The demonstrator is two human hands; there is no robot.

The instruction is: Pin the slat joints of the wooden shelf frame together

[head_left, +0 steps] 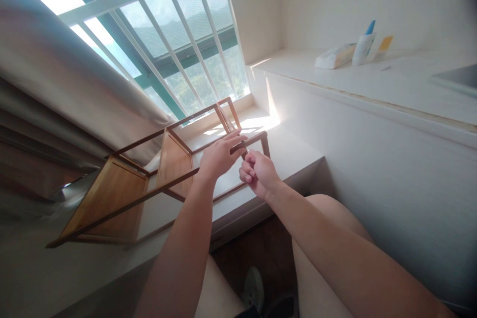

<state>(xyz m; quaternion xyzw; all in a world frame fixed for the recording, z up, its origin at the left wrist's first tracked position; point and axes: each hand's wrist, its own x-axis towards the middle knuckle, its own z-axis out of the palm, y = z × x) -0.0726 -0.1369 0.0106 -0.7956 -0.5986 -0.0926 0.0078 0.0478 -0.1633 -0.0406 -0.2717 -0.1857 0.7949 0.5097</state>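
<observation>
A brown wooden shelf rack [179, 159] with thin frame bars and plank shelves lies on its side across the window ledge. My left hand [219, 155] grips a bar near the rack's right end, fingers stretched over one side and the thumb on the other. Close beside it, my right hand [260, 173] is closed with the fingers curled in. Between its thumb and forefinger shows the tip of a thin shiny metal tool [246, 149], which meets the bar at a joint; most of the tool is hidden in the hand.
A white ledge [294, 151] lies under the rack, before a window with white railings [179, 25]. Grey curtains [74, 84] hang at left. On the right counter [410, 77] stand a white tube with a blue cap [364, 45] and a white packet [333, 57]. My legs are below.
</observation>
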